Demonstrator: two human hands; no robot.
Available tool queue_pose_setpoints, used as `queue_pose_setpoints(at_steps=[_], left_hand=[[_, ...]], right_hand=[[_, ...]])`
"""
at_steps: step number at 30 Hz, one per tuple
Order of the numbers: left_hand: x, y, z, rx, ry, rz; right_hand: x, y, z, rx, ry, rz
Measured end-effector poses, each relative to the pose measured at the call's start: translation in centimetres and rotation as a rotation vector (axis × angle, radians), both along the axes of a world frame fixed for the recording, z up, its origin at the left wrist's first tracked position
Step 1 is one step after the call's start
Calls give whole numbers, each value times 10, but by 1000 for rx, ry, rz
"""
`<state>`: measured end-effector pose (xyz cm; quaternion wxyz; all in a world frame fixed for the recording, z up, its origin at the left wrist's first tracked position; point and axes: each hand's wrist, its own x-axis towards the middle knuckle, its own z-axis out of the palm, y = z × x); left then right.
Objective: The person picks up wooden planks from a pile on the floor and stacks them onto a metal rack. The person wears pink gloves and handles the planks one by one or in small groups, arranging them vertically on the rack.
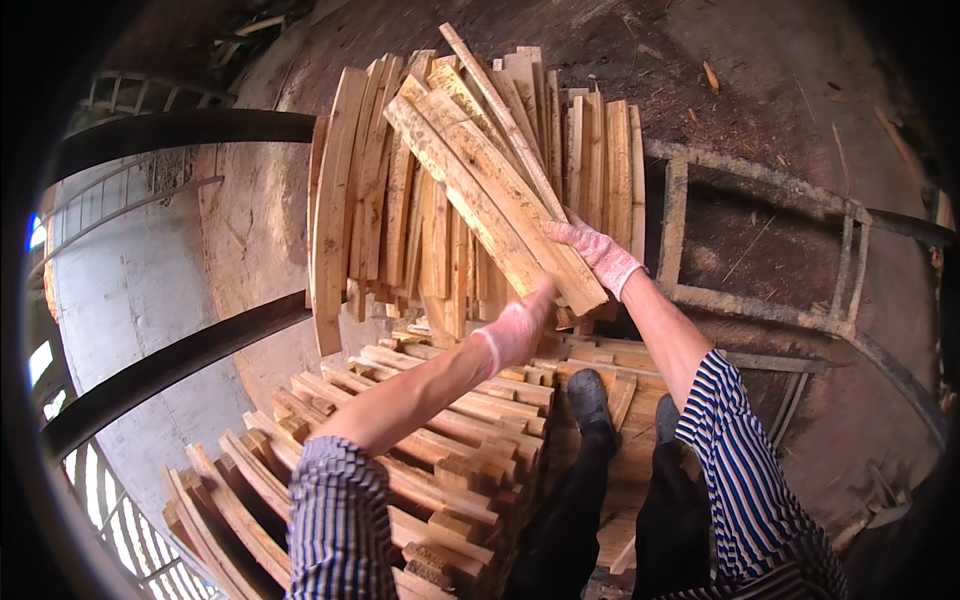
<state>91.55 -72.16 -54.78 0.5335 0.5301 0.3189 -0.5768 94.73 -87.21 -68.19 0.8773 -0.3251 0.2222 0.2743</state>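
Note:
Several pale, rough wooden boards (505, 205) slant across the top of a pile of similar boards (345, 190). At their near end, my right hand (597, 258), in a pinkish-white knit glove, is closed around the right edge. My left hand (518, 328), gloved alike and slightly blurred, grips the near end of the left board from its left side; some of its fingers are hidden. A narrower wooden strip (500, 115) leans beside the boards, its lower end reaching my right hand.
A second stack of boards (450, 430) lies below my left forearm. Dark metal bars (190, 130) extend left from the pile. At right stands a dusty metal frame (760, 305) above a dirt floor (740, 70) strewn with wood scraps. My shoes (590, 400) rest on wood.

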Motion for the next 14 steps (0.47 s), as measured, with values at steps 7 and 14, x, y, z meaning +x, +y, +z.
queue_pose_setpoints(at_steps=[7, 14], left_hand=[[90, 93, 4, 365, -580, 79], [101, 51, -13, 205, -481, 230]], right_hand=[[9, 15, 36, 209, -35, 101], [-43, 47, 80, -430, -393, -29]])
